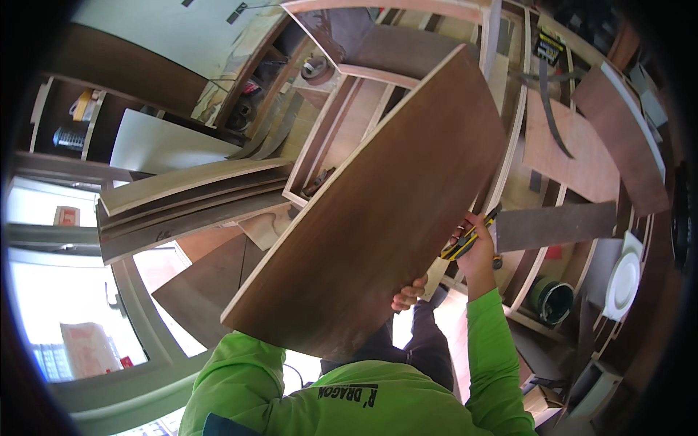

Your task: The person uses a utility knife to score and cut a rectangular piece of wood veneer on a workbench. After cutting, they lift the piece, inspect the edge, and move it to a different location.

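Note:
A large brown wooden panel (378, 196) with a pale edge lies slantwise across the middle of the head view, tilted up in front of my body. My left arm passes beneath it, and the fingers of my left hand (409, 293) curl round its lower right edge; the rest of that hand is hidden behind the panel. Close to the same edge, further up, my right hand (476, 251) is closed round a yellow and black utility knife (459, 247). Whether the blade touches the panel I cannot tell.
Stacked curved boards (193, 207) lie to the left. Beyond the panel stands an open wooden frame (309, 156). To the right are a brown strip board (556, 225), a dark round can (552, 299), a white round lid (623, 285) and a dark edging strip (554, 120).

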The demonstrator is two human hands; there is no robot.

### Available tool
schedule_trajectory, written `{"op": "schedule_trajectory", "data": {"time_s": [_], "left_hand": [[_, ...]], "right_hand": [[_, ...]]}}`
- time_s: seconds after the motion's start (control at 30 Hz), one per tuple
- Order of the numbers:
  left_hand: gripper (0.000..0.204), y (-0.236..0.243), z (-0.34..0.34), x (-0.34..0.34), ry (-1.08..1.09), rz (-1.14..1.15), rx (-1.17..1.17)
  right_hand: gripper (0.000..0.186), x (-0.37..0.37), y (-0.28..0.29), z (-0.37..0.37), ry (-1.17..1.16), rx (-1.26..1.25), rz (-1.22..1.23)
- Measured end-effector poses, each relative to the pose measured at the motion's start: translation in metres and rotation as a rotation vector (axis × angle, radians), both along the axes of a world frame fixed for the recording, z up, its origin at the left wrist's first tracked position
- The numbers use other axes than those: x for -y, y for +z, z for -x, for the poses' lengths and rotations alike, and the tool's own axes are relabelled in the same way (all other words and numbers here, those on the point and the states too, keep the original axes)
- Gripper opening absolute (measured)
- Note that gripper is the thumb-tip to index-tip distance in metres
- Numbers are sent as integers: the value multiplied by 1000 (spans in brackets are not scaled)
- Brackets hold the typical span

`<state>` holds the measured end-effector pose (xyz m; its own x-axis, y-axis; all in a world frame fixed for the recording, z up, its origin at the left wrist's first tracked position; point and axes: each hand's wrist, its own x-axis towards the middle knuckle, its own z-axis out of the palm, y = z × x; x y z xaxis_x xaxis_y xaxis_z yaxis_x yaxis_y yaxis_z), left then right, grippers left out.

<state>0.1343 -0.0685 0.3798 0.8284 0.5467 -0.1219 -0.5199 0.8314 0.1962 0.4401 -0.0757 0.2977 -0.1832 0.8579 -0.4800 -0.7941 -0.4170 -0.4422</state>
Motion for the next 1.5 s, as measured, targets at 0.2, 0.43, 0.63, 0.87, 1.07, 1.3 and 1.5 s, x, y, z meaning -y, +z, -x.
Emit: {"op": "schedule_trajectory", "data": {"time_s": [0.2, 0.43, 0.63, 0.87, 1.07, 1.3, 1.5], "left_hand": [[57, 89, 4, 10, 153, -116, -171], [61, 154, -1, 9, 239, -238, -232], [64, 189, -2, 8, 252, -309, -247], [67, 210, -3, 2, 228, -352, -221], [70, 222, -3, -7, 190, -375, -173], [74, 247, 1, -22, 89, -441, -15], [77, 279, 12, -34, -70, -506, 125]], "right_hand": [[52, -11, 122, -3, -57, -358, -217], [51, -8, 199, -39, -70, -102, -402], [59, -1, 243, -56, -117, -14, -468], [59, 3, 264, -64, -165, -6, -490], [59, 7, 263, -72, -158, -53, -498], [63, 3, 288, -82, -265, -1, -605], [58, 0, 355, -110, -413, 119, -657]]}}
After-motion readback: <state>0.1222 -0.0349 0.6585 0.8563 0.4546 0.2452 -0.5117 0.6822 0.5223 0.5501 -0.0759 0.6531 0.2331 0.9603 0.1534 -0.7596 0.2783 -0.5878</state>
